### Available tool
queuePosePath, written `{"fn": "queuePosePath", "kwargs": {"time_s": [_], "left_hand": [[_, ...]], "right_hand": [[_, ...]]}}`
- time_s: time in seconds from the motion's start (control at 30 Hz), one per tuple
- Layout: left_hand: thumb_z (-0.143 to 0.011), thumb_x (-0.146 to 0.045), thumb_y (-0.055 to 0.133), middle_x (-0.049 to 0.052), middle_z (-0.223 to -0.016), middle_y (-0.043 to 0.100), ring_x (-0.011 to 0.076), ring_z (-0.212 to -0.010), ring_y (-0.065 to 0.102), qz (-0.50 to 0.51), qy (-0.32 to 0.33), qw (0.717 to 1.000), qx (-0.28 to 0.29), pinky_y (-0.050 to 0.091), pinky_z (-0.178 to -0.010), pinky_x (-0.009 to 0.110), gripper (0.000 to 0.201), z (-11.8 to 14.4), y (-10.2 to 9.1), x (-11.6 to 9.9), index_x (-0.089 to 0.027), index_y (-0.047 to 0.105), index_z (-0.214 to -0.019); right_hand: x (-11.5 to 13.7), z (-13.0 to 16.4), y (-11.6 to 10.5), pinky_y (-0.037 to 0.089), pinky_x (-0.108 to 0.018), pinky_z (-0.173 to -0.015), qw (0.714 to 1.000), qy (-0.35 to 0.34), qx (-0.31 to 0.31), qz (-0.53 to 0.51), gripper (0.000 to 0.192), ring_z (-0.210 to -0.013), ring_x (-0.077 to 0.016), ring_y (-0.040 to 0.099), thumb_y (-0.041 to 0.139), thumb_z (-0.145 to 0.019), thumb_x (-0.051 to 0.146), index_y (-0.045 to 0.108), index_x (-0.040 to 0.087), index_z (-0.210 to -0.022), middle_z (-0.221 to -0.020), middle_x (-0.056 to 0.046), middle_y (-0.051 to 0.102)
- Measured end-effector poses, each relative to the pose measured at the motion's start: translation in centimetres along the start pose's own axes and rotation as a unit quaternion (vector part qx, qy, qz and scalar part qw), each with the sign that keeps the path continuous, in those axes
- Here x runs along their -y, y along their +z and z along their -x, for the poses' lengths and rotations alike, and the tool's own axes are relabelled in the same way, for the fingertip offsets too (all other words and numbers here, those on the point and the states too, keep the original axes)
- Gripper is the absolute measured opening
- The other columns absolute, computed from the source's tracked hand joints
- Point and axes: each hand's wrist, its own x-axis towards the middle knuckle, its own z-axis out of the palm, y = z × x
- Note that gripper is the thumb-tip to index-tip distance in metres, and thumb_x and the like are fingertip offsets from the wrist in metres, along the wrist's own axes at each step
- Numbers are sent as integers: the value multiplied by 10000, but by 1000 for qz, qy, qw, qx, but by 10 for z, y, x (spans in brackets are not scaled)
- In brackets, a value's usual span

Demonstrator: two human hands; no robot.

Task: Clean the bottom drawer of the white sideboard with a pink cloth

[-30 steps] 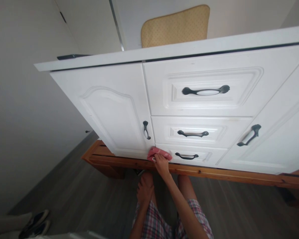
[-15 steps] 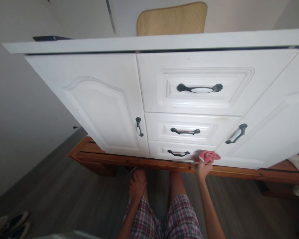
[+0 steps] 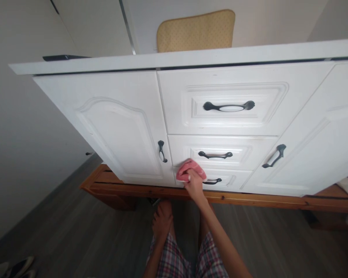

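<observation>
My right hand (image 3: 195,188) grips a crumpled pink cloth (image 3: 195,166). The cloth lies against the left part of the white bottom drawer (image 3: 234,178), near its seam with the drawer above. Beside the hand, part of the bottom drawer's dark handle (image 3: 215,181) is covered. Directly above is the middle drawer's handle (image 3: 215,155). My left hand (image 3: 161,224) rests over my left knee with its fingers spread and holds nothing.
White cabinet doors flank the drawers, with a left door handle (image 3: 162,151) and right door handle (image 3: 274,156). A wooden base (image 3: 237,197) juts out below. On the countertop (image 3: 110,63) lies a dark flat object (image 3: 62,57); a beige chair back (image 3: 195,31) stands behind. Shoes (image 3: 20,266) are on the floor.
My right hand has carried the pink cloth leftwards across the bottom drawer, from its right end to its left part. The left hand stays on the knee. The view has shifted slightly.
</observation>
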Motion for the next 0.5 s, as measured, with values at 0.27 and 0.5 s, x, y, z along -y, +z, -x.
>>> {"fn": "queuePosePath", "kwargs": {"time_s": [0.27, 0.5], "left_hand": [[-983, -558, 693, 236, -1397, 666, 380, -1160, 765, 7, -8, 1000, 3, 604, -946, 449, 873, -3, -5, 19, -166, 368, -1692], [-975, -591, 694, 253, -1364, 680, 421, -1152, 767, 22, -5, 1000, 18, 608, -934, 500, 901, -5, -13, 21, -145, 366, -1686]], "right_hand": [[-18, 54, 93, 535, -302, -852, 987, 71, 145, 25, 311, -1003, -247, 741, 602, -799, 63, 738, 186, -1050, -1083, -107, 803], [-103, 142, 6, 599, -423, -879, 973, 229, 13, -6, 366, -975, -319, 765, 524, -890, 402, 747, 167, -1059, -1055, -164, 813]]}}
